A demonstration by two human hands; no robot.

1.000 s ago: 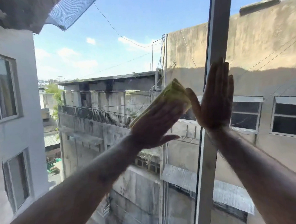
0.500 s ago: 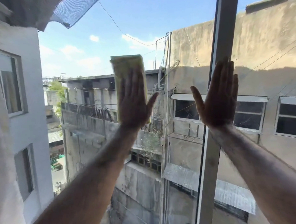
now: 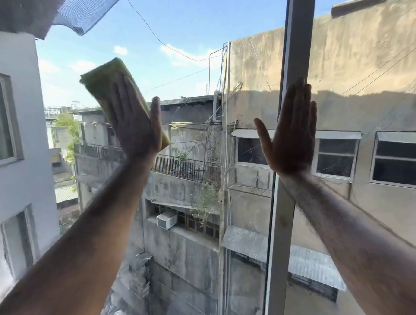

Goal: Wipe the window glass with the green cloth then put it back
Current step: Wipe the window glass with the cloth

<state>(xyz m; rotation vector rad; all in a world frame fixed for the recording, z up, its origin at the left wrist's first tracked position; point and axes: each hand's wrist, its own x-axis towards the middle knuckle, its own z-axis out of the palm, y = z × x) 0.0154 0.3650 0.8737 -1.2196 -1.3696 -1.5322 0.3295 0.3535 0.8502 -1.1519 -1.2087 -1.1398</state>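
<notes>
The folded green cloth (image 3: 101, 77) is pressed flat against the window glass (image 3: 185, 69) by my left hand (image 3: 134, 124), palm on it, fingers together pointing up and left. The cloth's upper end sticks out beyond my fingertips; a corner shows below my thumb. My right hand (image 3: 289, 133) lies flat and empty, fingers straight up, over the grey vertical window frame post (image 3: 284, 225) and the glass beside it.
Through the glass I see concrete buildings, a railed balcony (image 3: 186, 168), an air conditioner unit (image 3: 166, 220), cables and blue sky. A second pane (image 3: 366, 64) lies right of the post. A mesh awning (image 3: 86, 9) hangs at the top left outside.
My left hand has swept the cloth across the glass from beside the post leftward and upward, swinging its tip from up-right to up-left. My right hand has stayed on the post.
</notes>
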